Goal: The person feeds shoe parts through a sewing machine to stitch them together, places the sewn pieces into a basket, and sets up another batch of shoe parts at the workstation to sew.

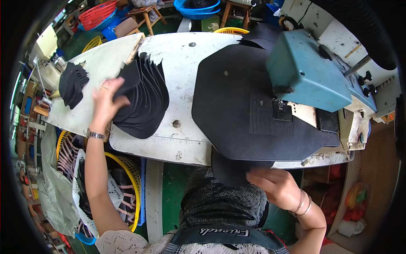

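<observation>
My left hand (108, 99) has its thumb and fingers spread at the left edge of a fanned stack of black cut pieces (146, 99). Whether the fingertips touch the stack I cannot tell. My right hand (277, 186) is low at the table's front edge, fingers closed on the edge of a black cut piece (230, 171) above my lap. Part of that piece is hidden beneath a large black board (228, 101). The board lies under the head of a teal machine (308, 67), with a ribbed patch (266, 116) near the machine's foot.
A smaller stack of black pieces (72, 84) lies at the far left of the white table (179, 139). Below the table at left stands a yellow basket (137, 186) with straps and black items. Red and blue baskets (98, 15) and stools (148, 19) stand beyond.
</observation>
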`<action>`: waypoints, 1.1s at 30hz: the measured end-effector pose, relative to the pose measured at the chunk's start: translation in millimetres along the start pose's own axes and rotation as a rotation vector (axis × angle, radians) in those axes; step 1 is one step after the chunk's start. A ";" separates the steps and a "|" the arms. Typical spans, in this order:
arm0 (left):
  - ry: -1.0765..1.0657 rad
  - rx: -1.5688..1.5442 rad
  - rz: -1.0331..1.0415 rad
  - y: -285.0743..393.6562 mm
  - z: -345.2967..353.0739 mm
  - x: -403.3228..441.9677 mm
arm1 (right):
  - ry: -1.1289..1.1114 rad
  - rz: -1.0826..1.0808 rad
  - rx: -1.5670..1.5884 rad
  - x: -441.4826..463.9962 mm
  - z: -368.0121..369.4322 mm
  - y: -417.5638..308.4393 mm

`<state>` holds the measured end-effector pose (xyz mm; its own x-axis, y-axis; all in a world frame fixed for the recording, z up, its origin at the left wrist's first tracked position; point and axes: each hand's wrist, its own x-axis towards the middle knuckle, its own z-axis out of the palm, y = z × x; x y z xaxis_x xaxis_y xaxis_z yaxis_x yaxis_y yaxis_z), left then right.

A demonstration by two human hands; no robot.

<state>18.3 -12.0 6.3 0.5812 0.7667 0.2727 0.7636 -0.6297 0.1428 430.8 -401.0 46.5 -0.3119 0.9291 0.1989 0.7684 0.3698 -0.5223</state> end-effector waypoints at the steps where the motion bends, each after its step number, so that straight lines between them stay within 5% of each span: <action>1: -0.163 0.026 -0.180 24.5 -2.5 -5.9 | -0.006 0.029 -0.133 0.2 14.2 7.6; 2: -0.327 0.047 -0.362 53.6 -0.3 -15.7 | -0.016 0.061 -0.267 -2.2 27.4 13.3; 3: -0.274 0.064 -0.278 66.1 -4.8 -20.1 | -0.029 0.095 -0.401 -3.5 33.2 15.7; 8: -0.019 -0.077 0.163 137.4 -19.2 -35.5 | -0.149 0.009 -0.121 -10.4 14.2 42.5; 11: -0.211 -0.256 0.584 199.7 -16.6 -54.8 | -0.205 0.069 0.098 -9.1 7.6 62.8; 14: -0.431 -0.423 0.747 244.6 -18.6 -63.5 | -0.104 0.016 0.227 -11.4 5.0 57.1; 18: -0.535 -0.945 0.817 280.5 -31.2 -62.3 | 0.360 -0.562 0.236 12.0 -15.4 -28.7; 20: -0.504 -1.300 0.840 296.5 -19.6 -72.3 | 0.340 -0.525 0.156 -4.1 -24.4 -43.2; 24: 0.276 -0.618 0.974 293.7 -75.4 -45.9 | 0.356 -0.462 -0.017 7.7 -61.7 -52.5; 25: 0.594 -0.472 0.806 310.7 -82.0 -44.0 | 0.444 -0.398 -0.112 13.5 -66.0 -63.6; 27: 0.795 -0.275 0.652 325.0 -99.0 -38.1 | 0.626 -0.387 -0.311 18.1 -72.7 -62.6; 29: 0.563 -0.173 0.753 315.9 -113.1 -27.4 | 0.789 -0.390 -0.457 23.2 -73.4 -53.4; 33: 0.240 -0.094 0.939 318.3 -81.7 -4.3 | 0.538 -0.265 -0.415 21.8 -52.9 -19.8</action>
<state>235.9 -225.9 128.4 0.8614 -0.0916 0.4996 -0.0127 -0.9872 -0.1590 438.3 -387.5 105.1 -0.2812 0.6445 0.7111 0.8868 0.4576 -0.0641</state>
